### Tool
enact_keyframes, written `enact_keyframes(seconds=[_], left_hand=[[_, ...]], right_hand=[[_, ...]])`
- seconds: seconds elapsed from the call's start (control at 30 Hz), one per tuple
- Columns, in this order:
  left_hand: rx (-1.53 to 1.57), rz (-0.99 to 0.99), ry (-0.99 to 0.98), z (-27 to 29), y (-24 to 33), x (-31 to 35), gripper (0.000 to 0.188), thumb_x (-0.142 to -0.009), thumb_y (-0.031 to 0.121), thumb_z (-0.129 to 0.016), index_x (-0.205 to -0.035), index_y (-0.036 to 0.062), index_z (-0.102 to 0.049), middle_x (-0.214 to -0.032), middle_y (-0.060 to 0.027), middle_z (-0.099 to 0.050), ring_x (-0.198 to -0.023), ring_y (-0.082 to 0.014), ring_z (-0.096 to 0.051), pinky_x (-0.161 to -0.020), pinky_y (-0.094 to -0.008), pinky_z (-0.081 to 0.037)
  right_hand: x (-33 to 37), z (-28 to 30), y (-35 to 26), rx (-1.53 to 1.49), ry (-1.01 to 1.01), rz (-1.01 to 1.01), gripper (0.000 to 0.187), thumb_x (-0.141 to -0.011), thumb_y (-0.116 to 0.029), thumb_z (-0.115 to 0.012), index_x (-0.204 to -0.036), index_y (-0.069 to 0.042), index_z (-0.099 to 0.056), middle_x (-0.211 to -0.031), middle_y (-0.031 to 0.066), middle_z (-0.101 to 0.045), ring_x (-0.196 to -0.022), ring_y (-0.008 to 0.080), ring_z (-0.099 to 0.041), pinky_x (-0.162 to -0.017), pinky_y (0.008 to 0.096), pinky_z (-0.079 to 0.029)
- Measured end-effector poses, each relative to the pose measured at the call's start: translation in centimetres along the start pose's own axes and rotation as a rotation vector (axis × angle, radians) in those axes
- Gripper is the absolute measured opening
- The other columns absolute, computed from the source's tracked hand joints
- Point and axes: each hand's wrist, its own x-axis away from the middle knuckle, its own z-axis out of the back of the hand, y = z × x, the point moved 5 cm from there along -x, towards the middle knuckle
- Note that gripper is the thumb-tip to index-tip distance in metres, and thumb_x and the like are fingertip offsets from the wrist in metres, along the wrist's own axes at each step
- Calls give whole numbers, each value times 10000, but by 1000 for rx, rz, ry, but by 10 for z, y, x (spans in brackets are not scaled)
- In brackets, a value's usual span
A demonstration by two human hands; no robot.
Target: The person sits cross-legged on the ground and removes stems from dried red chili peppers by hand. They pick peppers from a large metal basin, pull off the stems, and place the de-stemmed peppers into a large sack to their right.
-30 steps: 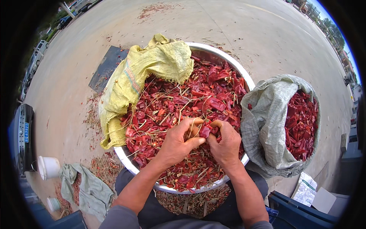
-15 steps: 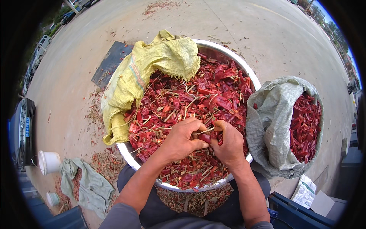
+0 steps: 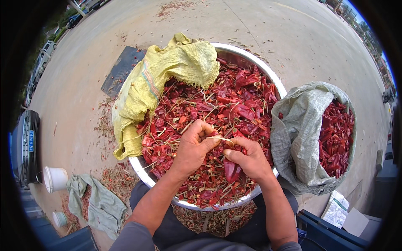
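A wide metal basin [image 3: 274, 79] full of dried red chili peppers [image 3: 247, 113] and loose stems stands in front of me. Above its near half, both hands are closed and close together. My left hand [image 3: 193, 146] pinches a thin pale stem [image 3: 222, 139] between thumb and fingers; a bit of red shows by its fingertips. That stem reaches across to my right hand [image 3: 249, 158]. From under the right thumb hangs a dark red dried chili pepper [image 3: 231, 170], held in the fingers. Whether the stem is joined to this pepper is hidden by the fingers.
A yellow woven sack [image 3: 138, 90] drapes over the basin's left rim. At the right stands a grey-white woven sack [image 3: 299, 134] of red peppers. To the left lie a white bucket [image 3: 55, 179], a greenish sack [image 3: 100, 209] and a dark flat board [image 3: 121, 69]. Blue crates [image 3: 331, 230] sit lower right.
My hands have moved slightly apart, the left a little up and left, the right slightly down. A dark red pepper now shows below my right thumb, and the pale stem stretches between the hands.
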Motion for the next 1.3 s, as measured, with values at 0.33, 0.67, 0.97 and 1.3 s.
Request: enact_keyframes(seconds=[0.33, 0.67, 0.97, 1.3], left_hand=[[-363, -174, 8, -4, 14, -1, 294, -907, 9, -624, -1194, 59, -663, -887, -37, -613, -851, -120, -585, -758, -271, -476], [-535, -45, -266, -9, 22, -1, 135, -899, 84, -642, -1009, 7, -654, -870, -60, -627, -812, -139, -594, -744, -308, -484], [-798, -304, -243, -12, 12, 5, 85, -906, 78, -642, -944, 5, -624, -829, -119, -621, -735, -270, -604, -667, -355, -482], [288, 140, 173, -5, -25, 7, 75, -997, 100, -583, -1032, 40, -609, -904, 23, -604, -755, -39, -533, -680, -205, -456]], right_hand=[[-1, 1, 14, -139, -41, -60, 196, -917, -157, -657, -1058, -20, -659, -903, -28, -624, -839, 46, -552, -743, 232, -455], [-3, 6, 8, 168, -30, 138, 264, -906, -164, -644, -1094, 21, -661, -930, 66, -674, -883, 133, -619, -816, 306, -490], [-2, 1, -1, 449, -43, 170, 212, -865, -137, -665, -1017, 11, -666, -812, 134, -657, -733, 238, -640, -692, 348, -496], [5, -21, -23, 413, 326, 526, 118, -880, -67, -659, -954, 21, -629, -775, 140, -632, -687, 253, -640, -610, 343, -481]])
